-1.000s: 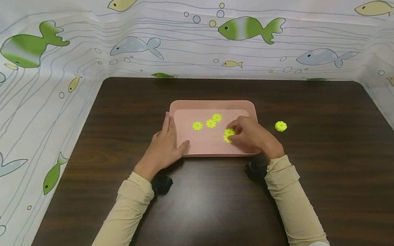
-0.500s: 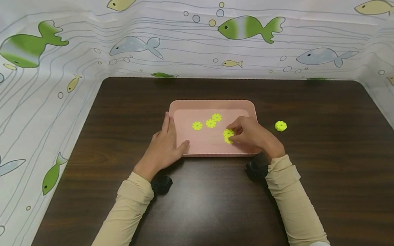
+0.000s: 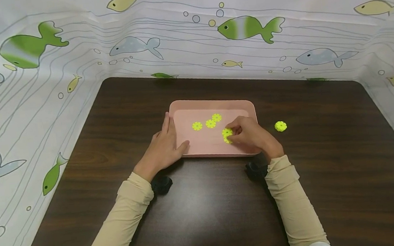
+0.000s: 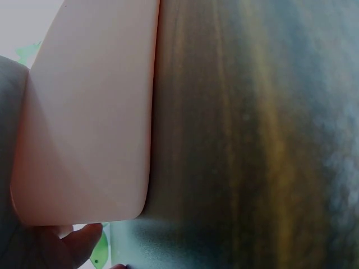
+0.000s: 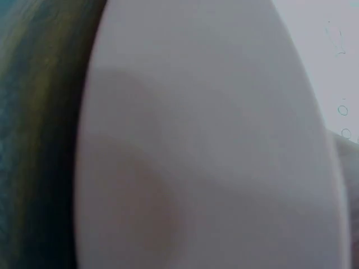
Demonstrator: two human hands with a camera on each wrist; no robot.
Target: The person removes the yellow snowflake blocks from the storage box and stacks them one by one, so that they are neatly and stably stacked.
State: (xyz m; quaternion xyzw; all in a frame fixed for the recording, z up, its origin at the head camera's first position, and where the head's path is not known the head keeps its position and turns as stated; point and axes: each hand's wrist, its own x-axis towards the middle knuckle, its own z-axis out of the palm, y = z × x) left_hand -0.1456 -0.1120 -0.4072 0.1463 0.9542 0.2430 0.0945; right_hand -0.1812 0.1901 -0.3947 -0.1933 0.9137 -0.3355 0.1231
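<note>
In the head view a shallow pink tray (image 3: 206,148) stands on the dark table. My left hand (image 3: 160,148) rests at its left end, fingers straight along the outside and thumb over the front rim. Inside the tray, my right hand (image 3: 251,133) pinches a yellow notched plastic disc (image 3: 226,132) between thumb and index finger; a second disc shows just below it, partly hidden. A single yellow disc (image 3: 197,126) lies flat at the left. Beside it, another disc (image 3: 211,123) touches or overlaps a third one (image 3: 216,117). Both wrist views show mainly the tray's outer wall (image 4: 92,123).
To the right of the tray a small yellow stack or cluster of discs (image 3: 281,126) sits on the table (image 3: 327,146). A white sheet with printed fish (image 3: 190,52) hangs around the back and sides. Black wrist devices (image 3: 161,184) are below both wrists.
My right hand and the discs at its fingertips have shifted slightly to the left within the tray. The left hand, the tray and the other discs stay as they were.
</note>
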